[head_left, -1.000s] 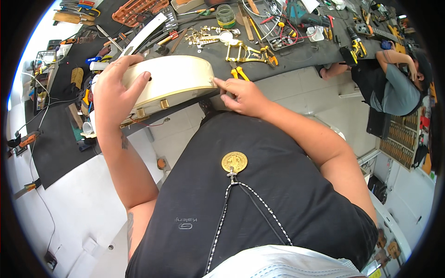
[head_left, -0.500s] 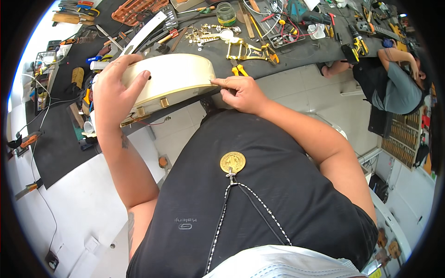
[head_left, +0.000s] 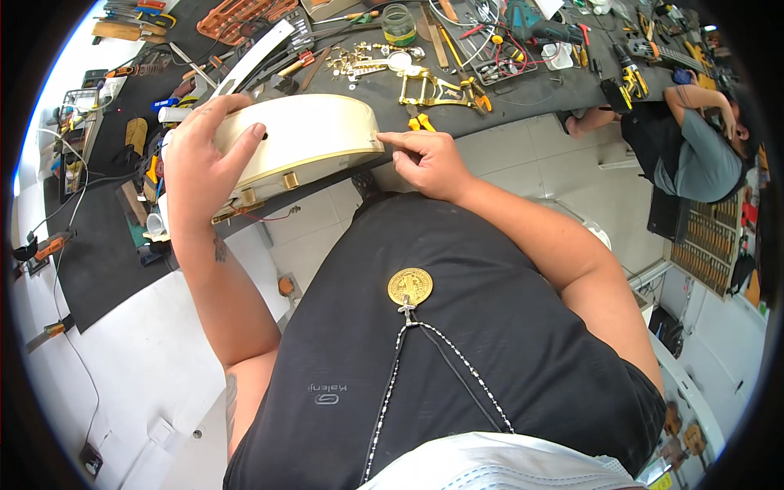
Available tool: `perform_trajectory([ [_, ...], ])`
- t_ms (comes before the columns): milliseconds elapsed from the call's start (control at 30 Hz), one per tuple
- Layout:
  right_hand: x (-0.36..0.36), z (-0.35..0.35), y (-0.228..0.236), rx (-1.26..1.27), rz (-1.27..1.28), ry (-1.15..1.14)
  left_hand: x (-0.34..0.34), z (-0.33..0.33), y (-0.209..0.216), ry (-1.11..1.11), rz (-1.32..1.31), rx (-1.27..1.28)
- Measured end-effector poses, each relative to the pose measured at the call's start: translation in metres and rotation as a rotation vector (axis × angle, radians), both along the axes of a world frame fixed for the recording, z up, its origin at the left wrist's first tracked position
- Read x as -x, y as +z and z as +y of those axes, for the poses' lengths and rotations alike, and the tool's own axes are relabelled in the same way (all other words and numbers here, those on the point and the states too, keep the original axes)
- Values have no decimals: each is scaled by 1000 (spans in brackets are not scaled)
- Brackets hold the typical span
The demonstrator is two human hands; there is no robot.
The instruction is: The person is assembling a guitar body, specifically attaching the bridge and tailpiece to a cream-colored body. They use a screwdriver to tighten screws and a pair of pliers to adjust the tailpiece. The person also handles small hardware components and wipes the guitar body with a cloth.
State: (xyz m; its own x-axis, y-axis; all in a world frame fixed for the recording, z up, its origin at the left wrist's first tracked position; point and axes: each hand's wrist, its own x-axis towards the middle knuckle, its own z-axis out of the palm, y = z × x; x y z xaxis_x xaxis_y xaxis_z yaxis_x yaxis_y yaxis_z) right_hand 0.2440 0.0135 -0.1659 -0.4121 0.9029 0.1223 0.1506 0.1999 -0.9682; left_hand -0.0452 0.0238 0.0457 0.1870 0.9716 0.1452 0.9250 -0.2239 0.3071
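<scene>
Tools with wooden, orange and black handles [head_left: 126, 33] lie at the far left corner of a black-covered workbench [head_left: 94, 282]. Nearer, a yellowish-brown, glove-like piece [head_left: 135, 135] rests on it, and close to the left forearm sits a small white cup-like object [head_left: 155, 223]. The left hand [head_left: 200, 163] grips a cream, curved, guitar-like body with gold-coloured edging [head_left: 318, 131], its fingers bent over the far side and its thumb spread across the pale surface beside a dark round spot. That body stands on its edge at the front of the bench, its rounded end toward the right; two gold-coloured rectangular fittings [head_left: 290, 181] show on its near face. Beyond it are small gold-coloured metal parts [head_left: 351, 61], then a clear glass jar with a green-and-yellow lower part [head_left: 398, 26]. The right hand [head_left: 431, 167] has its index finger stretched to the body's rounded end, the other fingers folded; whether it pinches anything small, I cannot tell. Behind that hand lie yellow-handled pliers [head_left: 421, 123] and an openwork gold-coloured metal piece [head_left: 433, 90]. Farther right, a yellow-and-black power drill [head_left: 630, 77] rests near a seated person in a grey top [head_left: 694, 155].
</scene>
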Motion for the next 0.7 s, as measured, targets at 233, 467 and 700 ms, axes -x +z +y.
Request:
perform_trajectory([
  [233, 2, 0, -1, -74, 4, 48, 0, -1, 0, 20, 8, 7],
  [467, 3, 0, -3, 157, 99, 49, -2, 1, 1, 22, 13, 9],
  [700, 1, 1, -4, 428, 219, 103, -2, 2, 0, 8, 13, 5],
])
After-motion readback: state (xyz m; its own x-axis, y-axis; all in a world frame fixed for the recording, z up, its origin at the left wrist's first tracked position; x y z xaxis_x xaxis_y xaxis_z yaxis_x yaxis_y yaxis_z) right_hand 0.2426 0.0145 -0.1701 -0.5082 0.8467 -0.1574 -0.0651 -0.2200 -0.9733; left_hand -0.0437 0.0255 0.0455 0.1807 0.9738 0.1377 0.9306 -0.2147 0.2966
